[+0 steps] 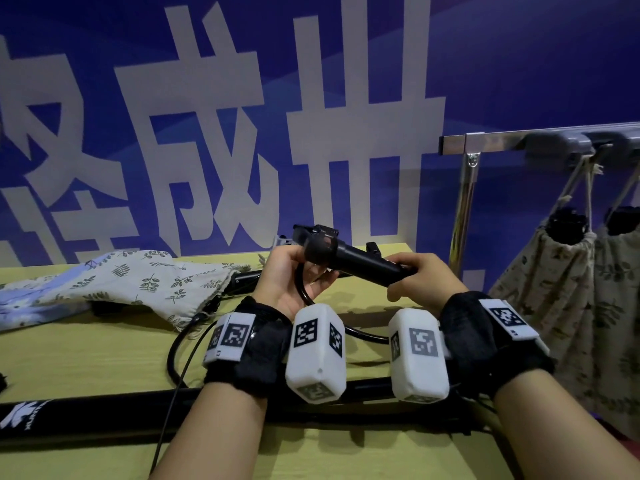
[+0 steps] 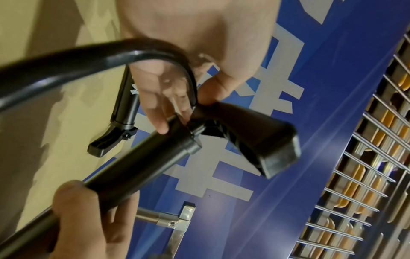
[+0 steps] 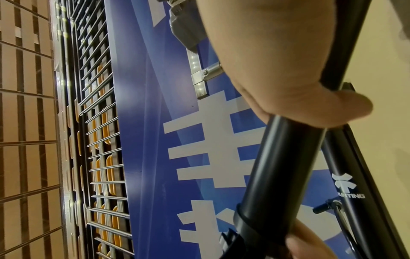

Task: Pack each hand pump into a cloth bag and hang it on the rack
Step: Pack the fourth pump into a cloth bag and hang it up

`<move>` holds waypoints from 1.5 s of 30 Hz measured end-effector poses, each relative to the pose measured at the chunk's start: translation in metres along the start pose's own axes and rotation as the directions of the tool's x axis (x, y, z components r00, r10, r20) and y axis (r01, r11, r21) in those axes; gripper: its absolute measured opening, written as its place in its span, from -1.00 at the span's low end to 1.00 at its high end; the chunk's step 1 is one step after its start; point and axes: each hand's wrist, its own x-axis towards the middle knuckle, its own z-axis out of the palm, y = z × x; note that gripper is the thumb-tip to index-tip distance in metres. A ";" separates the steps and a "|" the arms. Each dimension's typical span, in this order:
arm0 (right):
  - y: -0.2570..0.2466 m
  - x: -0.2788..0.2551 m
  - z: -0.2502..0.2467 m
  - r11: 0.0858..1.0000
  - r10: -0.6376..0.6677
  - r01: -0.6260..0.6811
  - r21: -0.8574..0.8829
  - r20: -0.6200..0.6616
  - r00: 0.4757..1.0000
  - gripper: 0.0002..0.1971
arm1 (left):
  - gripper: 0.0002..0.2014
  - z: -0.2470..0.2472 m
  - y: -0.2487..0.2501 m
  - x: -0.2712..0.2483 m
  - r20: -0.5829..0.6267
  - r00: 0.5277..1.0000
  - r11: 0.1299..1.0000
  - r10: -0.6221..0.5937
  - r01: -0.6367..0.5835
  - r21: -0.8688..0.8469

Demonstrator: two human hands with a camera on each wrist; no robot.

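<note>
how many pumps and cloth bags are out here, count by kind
hand pumps outside a bag: 3 (held pump, front pump, rear pump)
cloth bags: 3 (flat bag on the table, first hung bag, second hung bag on the rack)
total: 6

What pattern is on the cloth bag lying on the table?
Dark green leaf sprigs on pale beige cloth bag; head view shows it best.

Head view looks down; both close wrist views share the hand pump (image 2: 142, 168).
</note>
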 end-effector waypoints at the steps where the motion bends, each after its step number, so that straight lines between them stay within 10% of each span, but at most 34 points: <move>1: 0.001 0.000 0.001 1.000 -0.002 0.002 0.013 -0.008 1.000 -0.50 | -0.78 -0.002 0.000 0.001 -0.020 1.000 1.000 -0.006 0.006 0.000; 8: 0.007 0.002 -0.002 0.979 0.030 0.003 0.205 -0.160 0.987 -0.42 | -0.77 -0.015 0.000 0.011 -0.320 0.947 0.993 -0.037 -0.002 -0.122; 13: 0.017 0.009 -0.001 0.978 0.098 -0.047 0.205 -0.243 0.965 -0.42 | -0.67 -0.014 0.006 0.009 -0.273 0.959 0.977 0.070 -0.121 -0.178; 20: 0.019 0.013 0.000 0.975 0.220 -0.221 0.001 -0.061 0.974 -0.46 | -0.68 -0.008 0.011 0.002 -0.287 0.924 0.926 0.253 -0.318 -0.206; 29: -0.001 -0.005 -0.004 0.978 0.154 -0.108 -0.177 0.267 0.951 -0.75 | -0.71 -0.010 0.009 0.003 -0.381 0.897 0.948 0.223 -0.291 -0.128; 38: -0.012 -0.011 0.000 0.999 -0.025 0.014 0.041 0.274 0.961 -0.85 | -0.78 -0.015 0.018 0.002 -0.384 0.907 0.858 0.173 -0.331 -0.393; 45: -0.020 -0.020 0.001 0.999 -0.051 0.048 0.017 0.381 0.923 -0.88 | -0.87 -0.029 0.021 0.001 -0.390 0.919 0.997 0.056 -0.073 -0.029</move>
